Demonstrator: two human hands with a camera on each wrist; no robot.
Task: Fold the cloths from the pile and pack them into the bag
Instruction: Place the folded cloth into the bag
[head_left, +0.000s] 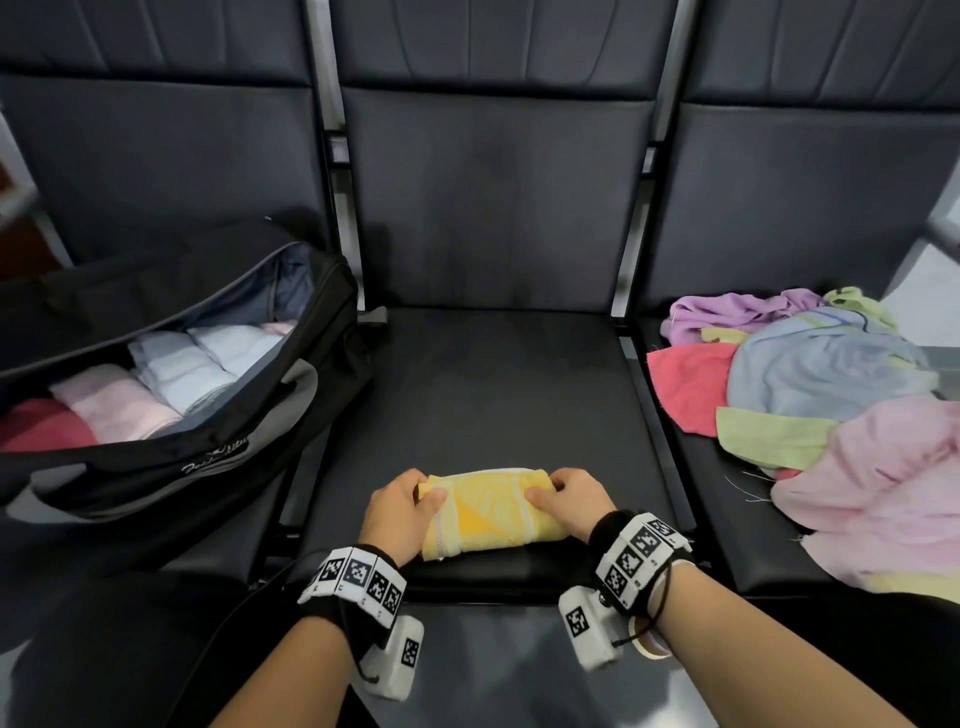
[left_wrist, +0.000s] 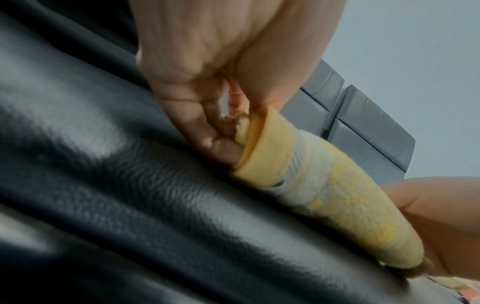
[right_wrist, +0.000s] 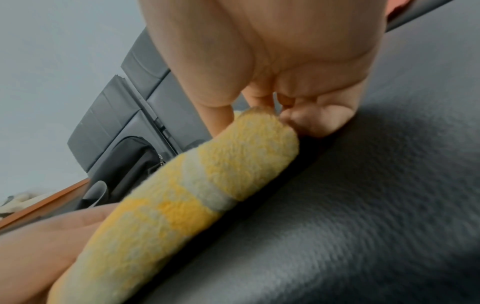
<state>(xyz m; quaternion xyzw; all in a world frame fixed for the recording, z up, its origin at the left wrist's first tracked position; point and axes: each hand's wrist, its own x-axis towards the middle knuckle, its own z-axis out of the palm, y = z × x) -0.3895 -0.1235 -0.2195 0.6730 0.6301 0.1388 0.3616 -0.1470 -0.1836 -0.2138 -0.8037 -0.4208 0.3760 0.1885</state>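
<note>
Both hands, left hand (head_left: 400, 514) and right hand (head_left: 569, 499), grip the folded yellow cloth (head_left: 488, 514) by its ends. Folding looks finished (roll compact); next, carry it left into the bag (head_left: 218, 457).

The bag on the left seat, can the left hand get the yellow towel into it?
Probably yes. The bag gapes open beside the left hand, nothing between them, though the yellow towel is gripped by both hands.

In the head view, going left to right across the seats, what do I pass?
Open black bag with folded cloths inside → left hand → yellow cloth on the middle seat → right hand → pile of loose cloths.
</note>
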